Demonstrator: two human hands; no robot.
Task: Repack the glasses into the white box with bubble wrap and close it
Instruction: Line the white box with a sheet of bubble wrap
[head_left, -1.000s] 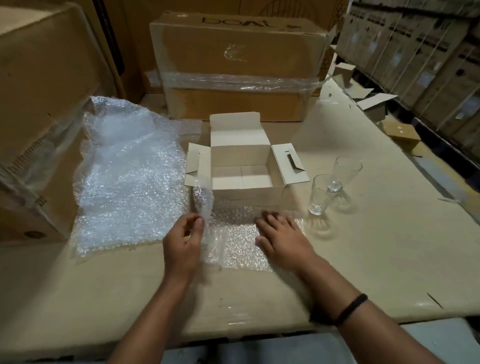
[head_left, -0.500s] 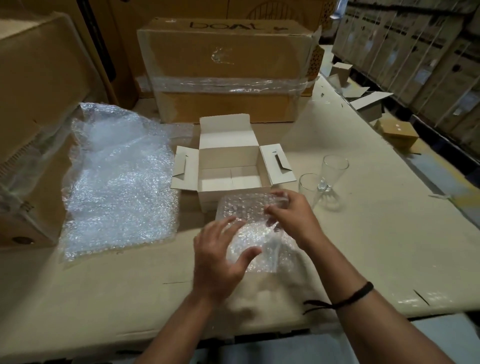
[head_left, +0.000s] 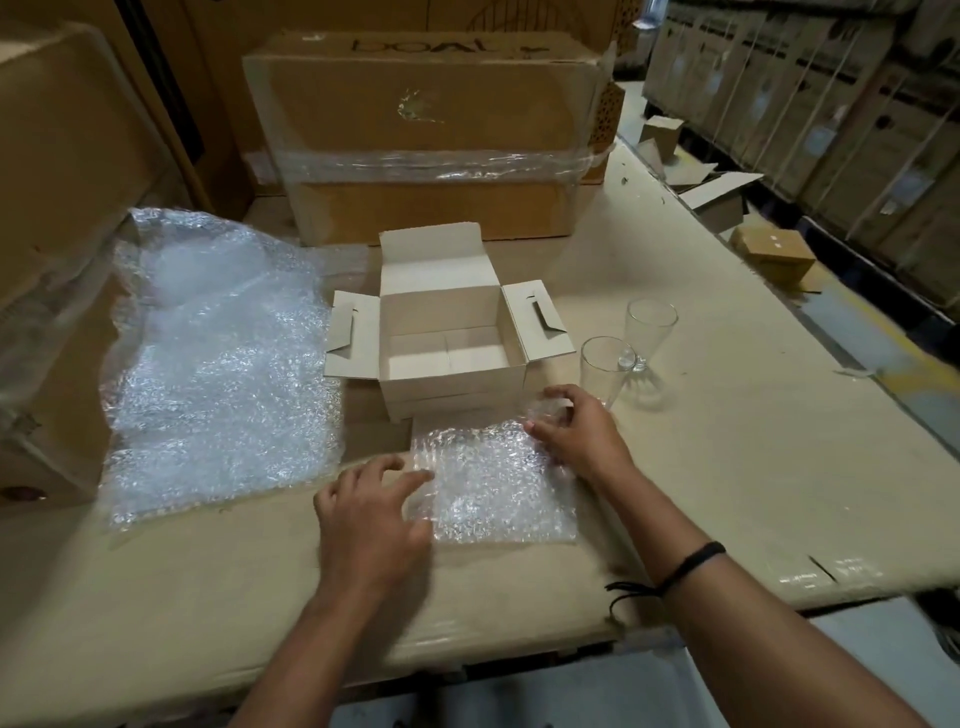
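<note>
The white box (head_left: 457, 384) stands open in the middle of the table, flaps spread, nothing inside. Right of it are two clear glasses, one nearer (head_left: 605, 366) and one behind (head_left: 649, 332), both upright. A small sheet of bubble wrap (head_left: 493, 483) lies flat in front of the box. My left hand (head_left: 371, 514) rests with spread fingers on the sheet's left edge. My right hand (head_left: 576, 431) pinches the sheet's far right corner, which is lifted a little.
A large sheet of bubble wrap (head_left: 218, 364) lies to the left. A big taped brown carton (head_left: 426, 135) stands behind the box, another carton (head_left: 57, 156) at the far left. Small cardboard boxes (head_left: 774, 254) lie at the right. The table edge (head_left: 467, 670) runs close to me.
The small bubble wrap sheet, lifted and folded between my hands half a second ago, now lies spread flat on the table. My left hand moved to its left edge, my right to its far corner.
</note>
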